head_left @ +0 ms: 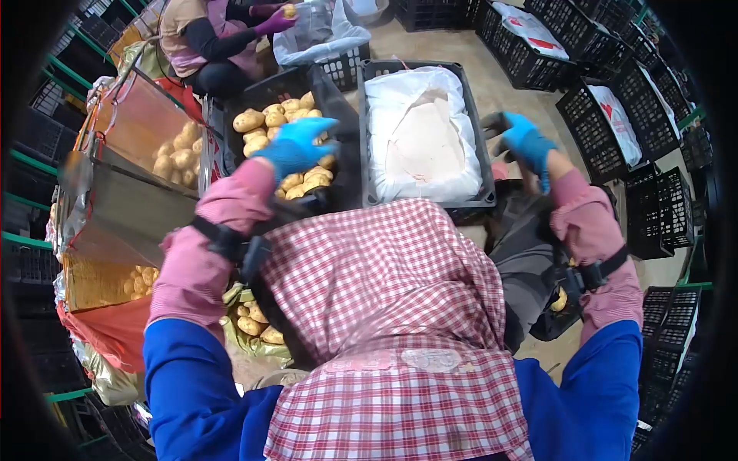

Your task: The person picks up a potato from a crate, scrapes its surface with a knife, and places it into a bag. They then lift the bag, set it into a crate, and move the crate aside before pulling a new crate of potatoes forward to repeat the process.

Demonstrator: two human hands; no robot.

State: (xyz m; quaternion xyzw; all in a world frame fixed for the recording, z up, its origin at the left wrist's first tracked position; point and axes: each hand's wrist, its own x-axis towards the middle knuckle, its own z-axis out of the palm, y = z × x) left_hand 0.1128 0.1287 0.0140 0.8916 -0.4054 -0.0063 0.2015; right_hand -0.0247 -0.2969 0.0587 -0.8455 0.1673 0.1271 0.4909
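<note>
My left hand (300, 146), in a blue glove, hovers over a dark crate (338, 115) of potatoes (273, 119). Its fingers are spread and nothing is in them. To the right of that crate stands a black crate (486, 184) lined with white plastic (384, 100), with a pale sheet (430, 142) lying in the middle. Just outside this crate's right rim is my right hand (526, 138), gloved in blue with dark fingertips. The fingers point left toward the rim, apart, with nothing visible between them.
At the upper left, a co-worker (219, 42) holds a potato (289, 11) beside another lined crate (330, 50). Clear-sided sacks of potatoes (181, 154) stand on the left. Black crates (523, 46) line the right side. More potatoes (254, 319) lie near my left knee.
</note>
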